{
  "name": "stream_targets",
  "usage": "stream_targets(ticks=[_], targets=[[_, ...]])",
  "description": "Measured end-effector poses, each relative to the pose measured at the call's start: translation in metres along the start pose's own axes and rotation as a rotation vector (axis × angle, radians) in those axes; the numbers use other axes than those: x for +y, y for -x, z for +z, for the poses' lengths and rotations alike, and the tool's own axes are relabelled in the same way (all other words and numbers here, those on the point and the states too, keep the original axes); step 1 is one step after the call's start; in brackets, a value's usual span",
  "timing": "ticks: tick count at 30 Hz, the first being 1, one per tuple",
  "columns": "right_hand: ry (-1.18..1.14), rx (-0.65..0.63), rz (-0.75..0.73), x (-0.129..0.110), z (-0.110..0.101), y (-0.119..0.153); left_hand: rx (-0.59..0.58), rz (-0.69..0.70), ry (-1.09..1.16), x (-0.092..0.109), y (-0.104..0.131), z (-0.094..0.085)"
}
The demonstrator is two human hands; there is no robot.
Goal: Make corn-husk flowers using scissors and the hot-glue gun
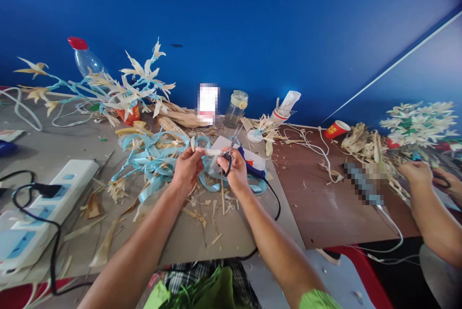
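My left hand (187, 168) pinches a small pale husk bud on a thin wire stem that hangs down below the fingers. A whitish strip (212, 152) stretches from it to my right hand (235, 170). That hand is closed round the strip's other end and a pair of scissors (228, 160) with black handles, whose blades point up and away. Light blue ribbon (151, 164) lies in loops behind and left of my hands. A blue glue gun (254, 169) rests on a white sheet just right of my right hand.
A white power strip (57, 210) lies at the left. Husk flower branches (133, 87), a clear jar (236, 108) and a red cup (337, 129) stand at the back. Husk scraps litter the table (263, 222). At the right, another person's hands (417, 174) work beside a phone (363, 184).
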State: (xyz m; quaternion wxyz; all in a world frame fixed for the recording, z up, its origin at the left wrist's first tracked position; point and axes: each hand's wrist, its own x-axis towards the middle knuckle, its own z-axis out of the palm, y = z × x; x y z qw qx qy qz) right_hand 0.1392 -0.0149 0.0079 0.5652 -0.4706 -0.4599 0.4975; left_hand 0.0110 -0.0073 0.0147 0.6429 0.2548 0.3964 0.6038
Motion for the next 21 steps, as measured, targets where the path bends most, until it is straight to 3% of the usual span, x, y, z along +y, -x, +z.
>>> stream_targets(ticks=[13, 21], targets=[[0.131, -0.37, 0.161, -0.023, -0.011, 0.001, 0.094, 0.233, -0.141, 0.009, -0.01, -0.01], [0.202, -0.451, 0.201, -0.028, -0.015, 0.001, 0.058, 0.251, -0.189, 0.016, -0.006, -0.012]])
